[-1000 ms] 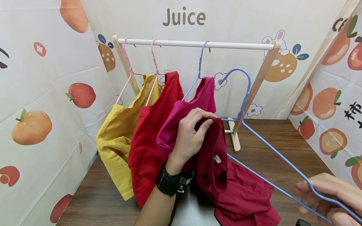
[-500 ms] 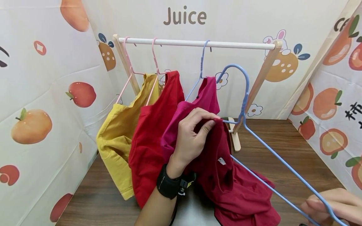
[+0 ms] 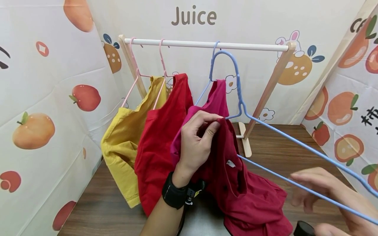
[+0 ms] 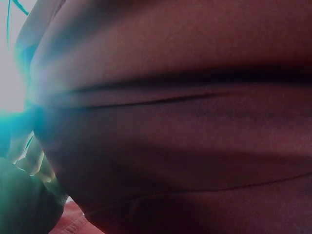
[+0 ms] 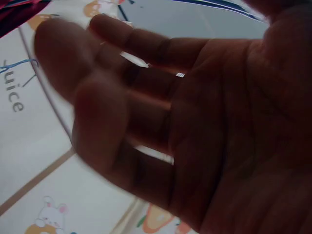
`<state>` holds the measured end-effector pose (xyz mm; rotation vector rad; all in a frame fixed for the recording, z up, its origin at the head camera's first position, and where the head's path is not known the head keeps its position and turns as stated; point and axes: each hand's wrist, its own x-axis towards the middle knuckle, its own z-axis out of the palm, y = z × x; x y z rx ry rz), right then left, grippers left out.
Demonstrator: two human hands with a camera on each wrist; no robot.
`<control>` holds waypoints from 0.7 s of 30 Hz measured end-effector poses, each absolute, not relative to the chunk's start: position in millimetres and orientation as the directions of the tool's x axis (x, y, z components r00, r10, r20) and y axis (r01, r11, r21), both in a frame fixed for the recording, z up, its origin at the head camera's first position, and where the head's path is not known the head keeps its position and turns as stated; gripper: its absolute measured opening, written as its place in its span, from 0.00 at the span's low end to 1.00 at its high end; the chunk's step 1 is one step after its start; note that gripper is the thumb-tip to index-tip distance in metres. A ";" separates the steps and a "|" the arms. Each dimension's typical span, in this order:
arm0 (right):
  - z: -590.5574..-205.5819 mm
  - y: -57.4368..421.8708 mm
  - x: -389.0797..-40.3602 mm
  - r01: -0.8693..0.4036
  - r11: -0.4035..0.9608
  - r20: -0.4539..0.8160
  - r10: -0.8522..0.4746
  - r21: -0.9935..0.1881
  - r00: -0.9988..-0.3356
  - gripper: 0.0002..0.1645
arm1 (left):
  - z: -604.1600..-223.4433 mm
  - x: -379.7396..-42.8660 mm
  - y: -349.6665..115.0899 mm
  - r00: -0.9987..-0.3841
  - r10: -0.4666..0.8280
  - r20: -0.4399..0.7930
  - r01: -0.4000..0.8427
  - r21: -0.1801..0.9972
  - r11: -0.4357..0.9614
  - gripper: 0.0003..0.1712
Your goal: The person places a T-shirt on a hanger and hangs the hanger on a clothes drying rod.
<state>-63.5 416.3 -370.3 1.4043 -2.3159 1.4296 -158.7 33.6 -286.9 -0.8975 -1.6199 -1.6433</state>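
My left hand (image 3: 196, 141) pinches the shoulder of a maroon sleeveless top (image 3: 257, 196) in the head view, where the end of a blue wire hanger (image 3: 240, 95) enters the cloth. The hanger tilts, its hook up near the rail and its other end out to the lower right. My right hand (image 3: 333, 200) is below the hanger's long wires, fingers spread and loosely bent, holding nothing; the right wrist view shows the bare palm (image 5: 219, 107). Dark cloth (image 4: 195, 131) fills most of the left wrist view.
A rack with a white rail (image 3: 251, 47) bears a yellow top (image 3: 121, 157), a red top (image 3: 162, 147) and a magenta top (image 3: 218, 95) on hangers. Fruit-printed cloth walls (image 3: 44, 78) surround the wooden table (image 3: 97, 203).
My right hand has let go of the blue hanger's far end and opened. The hanger's hook has swung left and up towards the rail. My left hand stays on the maroon top.
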 end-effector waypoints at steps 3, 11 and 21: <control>-354.4 388.6 -52.9 -0.639 0.467 0.356 -0.559 -0.612 -0.749 0.44 | -286.9 -158.4 34.3 -0.575 -0.013 0.818 0.817 0.573 -0.068 0.08; -266.9 285.6 -39.3 -0.400 0.634 0.076 -0.473 -0.662 -0.878 0.24 | -285.6 -157.1 34.0 -0.621 -0.090 0.779 0.783 0.612 -0.111 0.09; -274.4 261.8 -83.7 -0.680 0.573 0.252 -0.649 -0.458 -0.717 0.16 | -284.8 -159.4 29.7 -0.614 -0.186 0.767 0.789 0.603 -0.119 0.10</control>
